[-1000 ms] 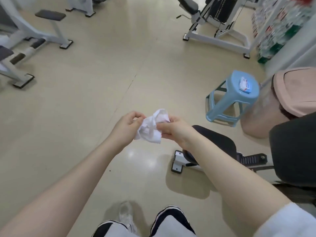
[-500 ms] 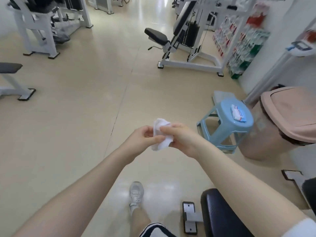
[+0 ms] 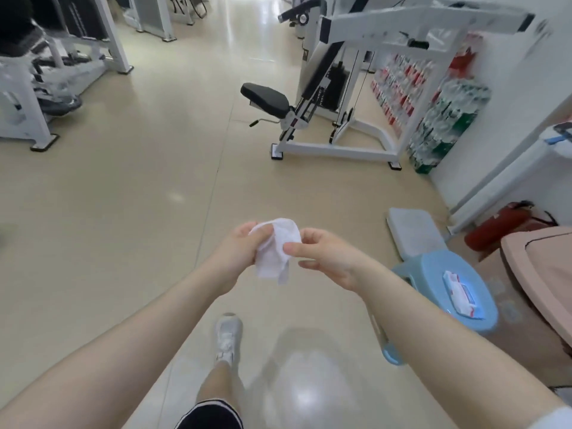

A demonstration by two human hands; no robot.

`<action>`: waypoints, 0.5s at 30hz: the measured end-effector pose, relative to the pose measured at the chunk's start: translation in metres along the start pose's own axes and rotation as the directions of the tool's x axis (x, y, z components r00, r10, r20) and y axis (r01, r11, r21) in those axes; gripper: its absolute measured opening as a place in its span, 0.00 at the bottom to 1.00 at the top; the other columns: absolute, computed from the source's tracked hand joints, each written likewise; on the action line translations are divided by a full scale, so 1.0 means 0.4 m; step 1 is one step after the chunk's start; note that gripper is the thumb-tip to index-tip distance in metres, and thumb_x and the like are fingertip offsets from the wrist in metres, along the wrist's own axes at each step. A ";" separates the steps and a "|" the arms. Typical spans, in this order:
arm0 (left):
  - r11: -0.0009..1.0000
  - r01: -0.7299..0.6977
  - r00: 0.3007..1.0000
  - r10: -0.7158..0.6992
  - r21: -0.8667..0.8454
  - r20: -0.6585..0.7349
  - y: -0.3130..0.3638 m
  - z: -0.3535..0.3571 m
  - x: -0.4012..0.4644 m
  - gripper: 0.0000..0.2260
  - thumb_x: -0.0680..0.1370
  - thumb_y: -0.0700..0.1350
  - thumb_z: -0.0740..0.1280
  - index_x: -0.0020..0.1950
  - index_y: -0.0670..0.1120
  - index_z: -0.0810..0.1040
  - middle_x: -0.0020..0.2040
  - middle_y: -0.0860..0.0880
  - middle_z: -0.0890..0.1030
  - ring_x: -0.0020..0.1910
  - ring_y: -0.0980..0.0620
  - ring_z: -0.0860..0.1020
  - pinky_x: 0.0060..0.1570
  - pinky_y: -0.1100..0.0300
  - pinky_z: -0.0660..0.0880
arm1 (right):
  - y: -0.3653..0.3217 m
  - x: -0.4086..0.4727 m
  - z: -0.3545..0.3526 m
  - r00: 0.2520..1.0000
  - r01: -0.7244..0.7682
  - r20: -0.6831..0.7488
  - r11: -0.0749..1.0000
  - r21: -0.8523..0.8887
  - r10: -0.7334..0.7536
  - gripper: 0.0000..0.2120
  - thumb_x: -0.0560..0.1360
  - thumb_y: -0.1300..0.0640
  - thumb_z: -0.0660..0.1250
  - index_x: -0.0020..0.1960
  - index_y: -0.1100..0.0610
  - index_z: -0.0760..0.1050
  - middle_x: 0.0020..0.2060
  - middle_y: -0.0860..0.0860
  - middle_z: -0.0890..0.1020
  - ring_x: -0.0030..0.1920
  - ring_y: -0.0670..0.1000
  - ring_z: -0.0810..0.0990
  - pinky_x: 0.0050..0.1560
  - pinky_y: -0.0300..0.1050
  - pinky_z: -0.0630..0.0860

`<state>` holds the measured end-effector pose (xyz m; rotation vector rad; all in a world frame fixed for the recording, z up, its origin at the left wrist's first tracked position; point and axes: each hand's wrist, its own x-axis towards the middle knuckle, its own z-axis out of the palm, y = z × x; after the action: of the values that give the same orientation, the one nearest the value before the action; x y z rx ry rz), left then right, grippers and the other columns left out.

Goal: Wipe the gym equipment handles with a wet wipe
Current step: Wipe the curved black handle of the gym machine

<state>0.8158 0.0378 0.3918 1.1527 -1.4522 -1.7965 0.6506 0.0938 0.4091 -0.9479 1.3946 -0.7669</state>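
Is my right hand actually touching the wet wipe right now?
Touching. In the head view the right hand lays its thumb across the wet wipe's right edge, with no gap, while the left hand holds the other side.

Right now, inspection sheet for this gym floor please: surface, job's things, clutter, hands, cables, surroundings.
Surface: glossy beige floor, glare patches.
Job's things: crumpled wet wipe; wipe pack on the blue stool.
Clutter: red fire extinguisher lying by the pink bin.
Hands: left hand grips the wipe; right hand pinches its edge.
Cables: thin cable on the white machine.
Surroundings: more machines, stacked bottle packs.
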 end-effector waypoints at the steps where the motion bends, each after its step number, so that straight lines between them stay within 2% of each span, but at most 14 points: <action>1: 0.999 -0.025 0.999 0.025 0.027 -0.024 0.020 -0.016 0.081 0.09 0.76 0.49 0.63 0.48 0.44 0.77 0.40 0.49 0.79 0.39 0.49 0.77 0.40 0.57 0.72 | -0.027 0.075 -0.024 1.000 0.000 0.004 1.000 -0.016 0.000 0.07 0.74 0.53 0.68 0.51 0.52 0.75 0.47 0.45 0.80 0.53 0.44 0.77 0.56 0.43 0.70; 4: 0.983 -0.100 0.985 0.120 0.154 -0.126 0.096 -0.077 0.338 0.06 0.77 0.45 0.64 0.44 0.43 0.76 0.38 0.50 0.78 0.34 0.54 0.75 0.32 0.65 0.70 | -0.121 0.312 -0.107 1.000 -0.021 0.012 1.000 0.007 0.021 0.04 0.74 0.52 0.68 0.48 0.50 0.78 0.47 0.46 0.81 0.52 0.47 0.77 0.57 0.44 0.72; 6: 0.963 -0.153 0.976 0.182 0.221 -0.119 0.168 -0.121 0.505 0.06 0.77 0.43 0.63 0.45 0.43 0.78 0.39 0.50 0.79 0.35 0.56 0.76 0.30 0.71 0.70 | -0.209 0.461 -0.168 1.000 -0.024 -0.004 0.998 0.064 0.025 0.03 0.74 0.55 0.67 0.47 0.52 0.79 0.46 0.48 0.81 0.51 0.48 0.78 0.58 0.44 0.72; 9: 0.959 -0.202 0.979 0.198 0.200 0.040 0.294 -0.181 0.742 0.05 0.77 0.44 0.66 0.49 0.47 0.80 0.44 0.52 0.82 0.41 0.58 0.80 0.38 0.70 0.75 | -0.352 0.668 -0.290 0.997 0.056 -0.056 0.981 0.186 -0.046 0.10 0.75 0.59 0.63 0.55 0.59 0.76 0.49 0.54 0.81 0.50 0.53 0.79 0.55 0.46 0.72; 12: 0.951 -0.183 0.972 0.136 0.249 0.192 0.398 -0.213 0.950 0.07 0.76 0.43 0.68 0.52 0.50 0.80 0.48 0.53 0.84 0.48 0.58 0.81 0.48 0.66 0.77 | -0.473 0.823 -0.424 0.992 0.121 -0.069 0.948 0.296 -0.105 0.22 0.74 0.52 0.61 0.65 0.62 0.71 0.61 0.61 0.77 0.60 0.60 0.77 0.57 0.51 0.71; 14: 0.953 -0.176 0.970 0.125 0.248 0.210 0.436 -0.224 1.092 0.07 0.77 0.42 0.66 0.54 0.46 0.79 0.50 0.50 0.83 0.49 0.54 0.80 0.51 0.62 0.76 | -0.524 0.916 -0.513 0.986 0.135 -0.136 0.936 0.325 -0.095 0.19 0.78 0.53 0.58 0.65 0.62 0.71 0.60 0.59 0.78 0.59 0.58 0.78 0.54 0.51 0.74; 15: 0.955 -0.173 0.971 0.125 0.240 0.206 0.452 -0.228 1.165 0.05 0.77 0.43 0.65 0.51 0.45 0.79 0.47 0.50 0.83 0.46 0.54 0.80 0.48 0.62 0.75 | -0.545 0.963 -0.556 0.980 0.144 -0.178 0.938 0.316 -0.090 0.17 0.79 0.54 0.56 0.63 0.62 0.71 0.57 0.58 0.79 0.55 0.57 0.79 0.52 0.50 0.75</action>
<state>0.6552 -0.4427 0.4328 0.9805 -1.8762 -1.6855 0.4718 -0.3672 0.4416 -0.7236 1.3033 -1.1491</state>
